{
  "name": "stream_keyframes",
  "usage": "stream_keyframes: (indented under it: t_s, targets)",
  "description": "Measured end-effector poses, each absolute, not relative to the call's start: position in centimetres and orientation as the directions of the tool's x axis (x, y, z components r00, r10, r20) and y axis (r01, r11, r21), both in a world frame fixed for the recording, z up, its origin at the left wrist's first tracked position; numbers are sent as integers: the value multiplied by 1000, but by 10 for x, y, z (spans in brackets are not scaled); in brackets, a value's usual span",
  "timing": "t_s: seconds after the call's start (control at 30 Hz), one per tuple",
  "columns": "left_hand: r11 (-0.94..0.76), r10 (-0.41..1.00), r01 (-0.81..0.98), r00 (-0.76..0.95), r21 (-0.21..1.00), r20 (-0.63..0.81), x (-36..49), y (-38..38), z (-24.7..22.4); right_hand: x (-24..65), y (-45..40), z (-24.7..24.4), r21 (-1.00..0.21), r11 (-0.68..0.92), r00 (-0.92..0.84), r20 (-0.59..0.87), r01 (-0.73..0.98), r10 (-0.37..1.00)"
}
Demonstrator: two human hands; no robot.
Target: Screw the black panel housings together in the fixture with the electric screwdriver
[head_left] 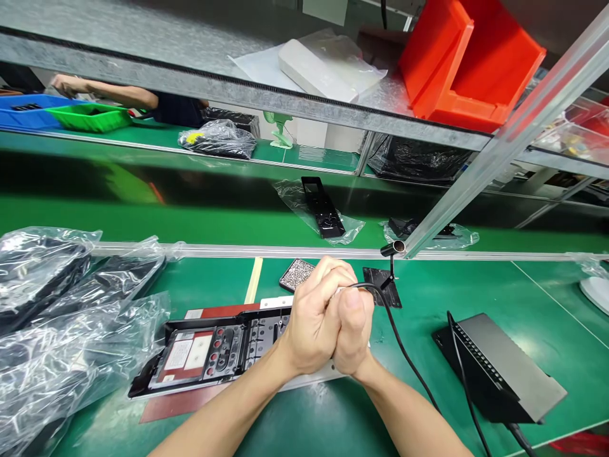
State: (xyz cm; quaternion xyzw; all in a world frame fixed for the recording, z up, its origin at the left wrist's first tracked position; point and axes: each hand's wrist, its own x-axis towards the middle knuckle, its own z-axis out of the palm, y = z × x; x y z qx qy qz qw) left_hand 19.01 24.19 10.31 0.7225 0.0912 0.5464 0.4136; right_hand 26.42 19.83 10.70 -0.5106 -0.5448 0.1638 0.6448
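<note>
My left hand [311, 317] and my right hand [354, 327] are closed and pressed together at the centre, fingers wrapped round something mostly hidden. A thin black cable [399, 336] comes out at the top of the grip and runs down to the right, so the held thing looks like a corded tool; its body and tip are out of sight. Beneath and behind my hands lies a long black plastic housing [242, 336], open side up, with ribs and round holes. Its right part is covered by my hands. Under it is a reddish-brown mat [181, 403].
Bagged black parts [80, 336] crowd the left. Behind my hands are a speckled pad [297, 274] and a small metal tube holder [392, 249]. A black and grey box [504, 368] with cables stands right. Overhead runs a shelf [190, 63] with a red bin [469, 70]; a person's arm [114, 94] reaches across, far left.
</note>
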Motion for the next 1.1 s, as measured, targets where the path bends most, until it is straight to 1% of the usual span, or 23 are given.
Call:
stream_keyframes:
  t_s: [0.13, 0.57, 0.93, 1.1]
  targets:
    - [-641, 579, -330, 384, 693, 719, 191, 242, 103, 264, 198, 107, -824, 455, 355, 559, 338, 749]
    - [-638, 599, -293, 393, 712, 698, 190, 242, 104, 265, 202, 108, -847, 450, 358, 528, 281, 770]
    - [-632, 601, -308, 385, 711, 700, 191, 243, 104, 263, 202, 109, -863, 432, 371, 503, 261, 781]
    - [-626, 603, -317, 381, 712, 701, 191, 243, 103, 264, 202, 109, -858, 447, 368, 513, 254, 776]
